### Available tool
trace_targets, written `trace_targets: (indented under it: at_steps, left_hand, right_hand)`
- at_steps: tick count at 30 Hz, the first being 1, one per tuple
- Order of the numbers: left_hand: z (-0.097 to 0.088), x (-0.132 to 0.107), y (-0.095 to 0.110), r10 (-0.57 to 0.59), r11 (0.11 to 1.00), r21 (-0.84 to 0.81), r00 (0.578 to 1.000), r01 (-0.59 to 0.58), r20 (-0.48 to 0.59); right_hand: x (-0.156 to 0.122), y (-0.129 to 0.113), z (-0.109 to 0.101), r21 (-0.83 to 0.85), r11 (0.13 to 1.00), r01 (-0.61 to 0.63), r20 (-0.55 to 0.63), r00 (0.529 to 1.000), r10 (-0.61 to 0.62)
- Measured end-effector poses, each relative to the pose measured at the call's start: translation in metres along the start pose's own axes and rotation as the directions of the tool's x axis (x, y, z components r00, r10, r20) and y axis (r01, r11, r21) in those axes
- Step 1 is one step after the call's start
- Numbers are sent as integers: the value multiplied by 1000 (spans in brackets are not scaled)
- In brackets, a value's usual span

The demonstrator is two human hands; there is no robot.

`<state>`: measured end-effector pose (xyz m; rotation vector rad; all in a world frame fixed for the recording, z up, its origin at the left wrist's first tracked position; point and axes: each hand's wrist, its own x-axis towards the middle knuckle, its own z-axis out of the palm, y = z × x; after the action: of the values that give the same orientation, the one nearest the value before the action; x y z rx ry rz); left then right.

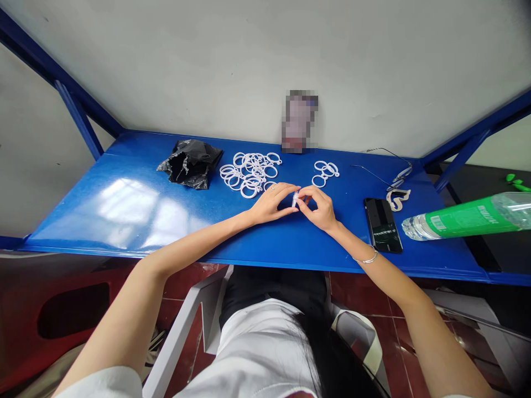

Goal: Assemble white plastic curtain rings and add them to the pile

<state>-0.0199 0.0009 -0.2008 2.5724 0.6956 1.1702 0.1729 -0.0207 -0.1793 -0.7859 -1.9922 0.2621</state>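
Lying toward the far left corner of the worktop (249,243), a black plastic bag (203,157) is gaping; a stray knock could be sending it into the rings beside it. To its right, nearer the far edge than the near one, a loose heap of white rings (254,166) is sprawling, some overlapping; pulling one carelessly could be dragging others along. The left hand (265,207) is resting just beside the heap, its thumb and forefinger pinching a small pale piece (295,199) above the middle of the worktop. At the far edge, a blurred upright object (299,124) is standing by the wall; a bump could be toppling it. The right hand (318,207) is closing its fingertips on the same small piece, and uneven pressure from the two hands could be making it slip or bend. Beyond that hand, a few more rings (319,181) are lying, where a swinging wrist could be scattering them. Toward the right edge, a dark phone (382,224), a pair of glasses (401,178) and a white bracket-like item (399,201) are crowding near a green-labelled bottle (464,218); a nudging elbow could be tipping it onto the phone.
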Motion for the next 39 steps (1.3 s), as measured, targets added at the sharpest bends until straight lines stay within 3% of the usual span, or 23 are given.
trace_targets:
  at_steps: [7, 11, 18, 27, 39]
  left_hand:
    - [-1, 1, 0, -27, 1000, -2, 1000, 27, 15]
    - [-1, 1, 0, -67, 998, 17, 997, 67, 23]
    - [1, 0, -2, -90, 995, 31, 992, 93, -86]
    - [0, 0, 0, -163, 986, 31, 981, 167, -105]
    - [5, -1, -8, -242, 970, -20, 968, 241, -62]
  right_hand:
    - [-1, 2, 0, 0, 997, -81, 26, 996, 81]
    - [-1, 3, 0, -13, 998, -64, 24, 998, 64]
    - [1, 6, 0, -74, 995, -62, 26, 998, 64]
    - [0, 12, 1, -168, 976, -142, 54, 987, 153]
    - [-4, 22, 3, -259, 953, -155, 141, 970, 196]
